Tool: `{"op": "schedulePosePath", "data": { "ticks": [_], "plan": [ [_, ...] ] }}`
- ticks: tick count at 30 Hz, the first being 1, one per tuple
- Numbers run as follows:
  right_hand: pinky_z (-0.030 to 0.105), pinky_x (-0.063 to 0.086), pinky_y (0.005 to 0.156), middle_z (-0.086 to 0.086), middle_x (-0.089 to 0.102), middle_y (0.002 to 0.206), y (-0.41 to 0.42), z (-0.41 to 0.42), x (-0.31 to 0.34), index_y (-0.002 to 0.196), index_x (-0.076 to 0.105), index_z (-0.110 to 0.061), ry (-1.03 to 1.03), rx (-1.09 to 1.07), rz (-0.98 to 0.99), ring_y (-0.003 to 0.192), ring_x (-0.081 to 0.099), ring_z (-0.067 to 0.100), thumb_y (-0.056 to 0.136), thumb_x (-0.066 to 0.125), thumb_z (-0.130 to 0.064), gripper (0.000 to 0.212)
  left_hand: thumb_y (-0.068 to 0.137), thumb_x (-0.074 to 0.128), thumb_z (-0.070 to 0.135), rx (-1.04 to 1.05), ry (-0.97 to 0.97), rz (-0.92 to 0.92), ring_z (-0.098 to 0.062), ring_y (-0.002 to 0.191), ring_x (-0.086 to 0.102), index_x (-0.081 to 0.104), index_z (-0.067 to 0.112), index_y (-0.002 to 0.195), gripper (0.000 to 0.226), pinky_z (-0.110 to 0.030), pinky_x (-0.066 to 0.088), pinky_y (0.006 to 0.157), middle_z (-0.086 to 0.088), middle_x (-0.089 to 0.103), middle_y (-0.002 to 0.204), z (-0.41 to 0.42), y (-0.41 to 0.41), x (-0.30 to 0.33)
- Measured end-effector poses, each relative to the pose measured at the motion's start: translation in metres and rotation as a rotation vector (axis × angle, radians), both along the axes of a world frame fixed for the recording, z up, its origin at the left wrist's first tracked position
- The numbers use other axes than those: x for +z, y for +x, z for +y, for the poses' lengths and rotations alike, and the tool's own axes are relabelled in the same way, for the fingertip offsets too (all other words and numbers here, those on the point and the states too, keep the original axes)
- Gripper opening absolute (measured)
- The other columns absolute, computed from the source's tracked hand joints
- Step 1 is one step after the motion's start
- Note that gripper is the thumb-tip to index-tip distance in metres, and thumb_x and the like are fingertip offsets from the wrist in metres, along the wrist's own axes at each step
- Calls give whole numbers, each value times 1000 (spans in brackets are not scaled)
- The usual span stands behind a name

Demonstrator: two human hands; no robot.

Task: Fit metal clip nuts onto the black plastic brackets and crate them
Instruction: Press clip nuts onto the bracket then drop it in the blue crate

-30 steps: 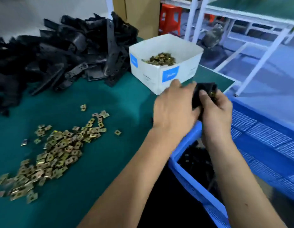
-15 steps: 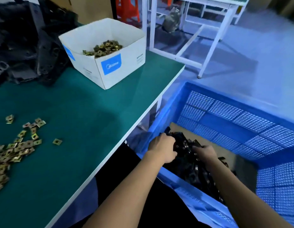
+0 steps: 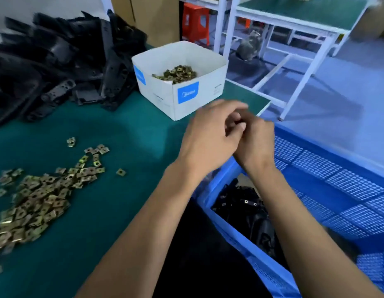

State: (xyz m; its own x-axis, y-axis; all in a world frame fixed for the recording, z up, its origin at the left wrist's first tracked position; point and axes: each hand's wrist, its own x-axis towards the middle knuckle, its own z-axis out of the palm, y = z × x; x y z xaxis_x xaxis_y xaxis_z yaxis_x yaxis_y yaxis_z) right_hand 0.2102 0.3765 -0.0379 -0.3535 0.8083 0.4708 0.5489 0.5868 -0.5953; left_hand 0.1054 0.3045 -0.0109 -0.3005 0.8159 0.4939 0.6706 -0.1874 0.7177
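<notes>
My left hand and my right hand are raised together over the right edge of the green table, their fingers loosely curled and touching. No part shows in either hand, though both are blurred. Below them the blue mesh crate holds black brackets fitted with clip nuts. A heap of bare black brackets lies at the table's back left. Loose brass clip nuts are spread at the left front.
A white cardboard box with more clip nuts stands at the table's back right, just beyond my hands. Behind it are a white-framed workbench, an orange stool and blue floor.
Both hands set the bracket down inside the crate and have come back up empty to table height. My head has turned back from the crate toward the table.
</notes>
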Motion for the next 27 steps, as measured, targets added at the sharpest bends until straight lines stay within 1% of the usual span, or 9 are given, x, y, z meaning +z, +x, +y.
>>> {"op": "schedulePosePath", "data": {
  "ticks": [4,7,10,12,14,16,18,23,27],
  "plan": [
    [37,36,54,0,55,58,-86,-50,37,71,52,-20,79,275,-33,58,51,33,94,54,-34,27,87,68,17,253,175,-24,-10,70,62,74,22,115,29,-19,50,68,11,69,93,-71,-77,28],
    [41,50,66,8,68,74,-154,-96,46,76,61,-21,66,543,-196,74,63,36,94,58,-29,20,89,66,14,604,135,-12,-8,79,63,72,24,111,25,-25,53,78,10,70,93,-134,-135,22],
    [42,51,67,6,67,76,-215,-157,49,78,63,-16,91,837,-372,78,64,35,91,61,-30,19,89,66,12,977,69,58,-15,92,63,71,20,111,24,-32,50,87,3,65,106,-205,-185,5],
    [41,51,67,2,65,76,-246,-198,49,87,69,-18,130,1005,-425,80,64,33,93,61,-37,21,86,65,14,1199,34,90,-26,104,60,71,17,113,28,-40,47,96,-5,62,114,-252,-216,-4],
    [37,49,67,-3,63,77,-270,-232,46,94,70,-24,194,1165,-501,79,63,28,93,63,-51,28,84,62,17,1378,4,89,-33,112,56,71,14,114,31,-39,41,105,-10,60,120,-295,-242,-13],
    [33,49,68,-11,61,81,-285,-254,43,100,69,-31,234,1312,-625,81,62,19,85,69,-65,37,84,61,18,1454,-71,114,-36,116,52,71,12,116,34,-35,38,105,-12,59,124,-328,-261,-19],
    [30,47,66,-15,59,85,-297,-268,38,102,67,-36,229,1408,-741,79,58,9,75,77,-69,44,85,64,21,1457,-221,154,-36,121,48,70,13,124,40,-37,40,105,-10,55,132,-350,-275,-26],
    [16,45,58,-13,67,74,-311,-273,29,88,72,-29,70,1501,-734,67,61,0,77,87,-44,22,85,68,25,1490,-445,132,-36,128,42,61,27,137,53,-46,44,101,-4,32,156,-350,-285,-34],
    [24,49,64,-10,68,77,-310,-275,20,84,71,-27,42,1507,-704,70,61,4,83,82,-42,19,85,67,14,1555,-477,144,-36,122,42,61,28,136,53,-45,43,98,-8,33,149,-347,-286,-33]
  ]
}}
